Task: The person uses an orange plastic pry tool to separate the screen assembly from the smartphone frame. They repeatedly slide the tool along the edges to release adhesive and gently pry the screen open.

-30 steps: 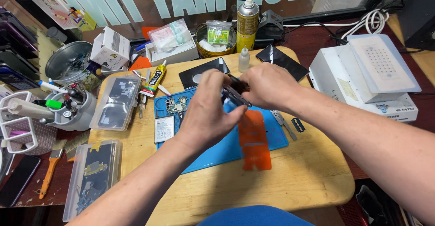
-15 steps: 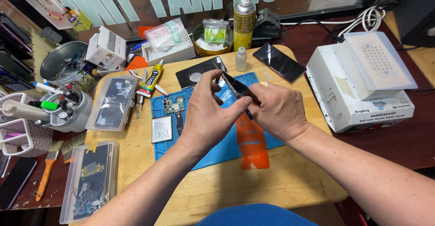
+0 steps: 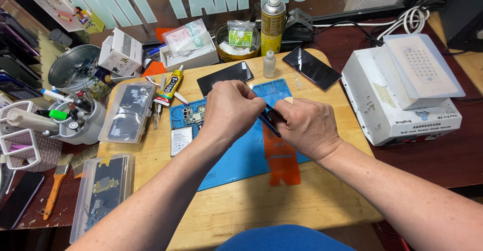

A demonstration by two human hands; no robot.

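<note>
Both my hands meet over a blue work mat (image 3: 241, 158) on a round wooden board (image 3: 261, 205). My right hand (image 3: 307, 128) grips a thin dark phone part (image 3: 270, 121), edge-on to the camera. My left hand (image 3: 232, 109) pinches its upper end, fingers closed over it. An orange translucent film (image 3: 282, 163) lies on the mat under my right hand. An opened phone body (image 3: 192, 115) with bare circuitry rests on the mat's left end, a small battery (image 3: 180, 140) below it.
Two dark phones (image 3: 225, 76) (image 3: 312, 68) lie at the board's back, with a small dropper bottle (image 3: 269, 64), a spray can (image 3: 272, 22) and a glue tube (image 3: 169, 87). A white machine (image 3: 407, 95) stands right. Clear parts boxes (image 3: 127, 112) (image 3: 103, 193) and a tool holder (image 3: 75, 120) sit left.
Both hands have drawn a little closer to me and lower over the mat, still together on the dark part. The view has shifted slightly.
</note>
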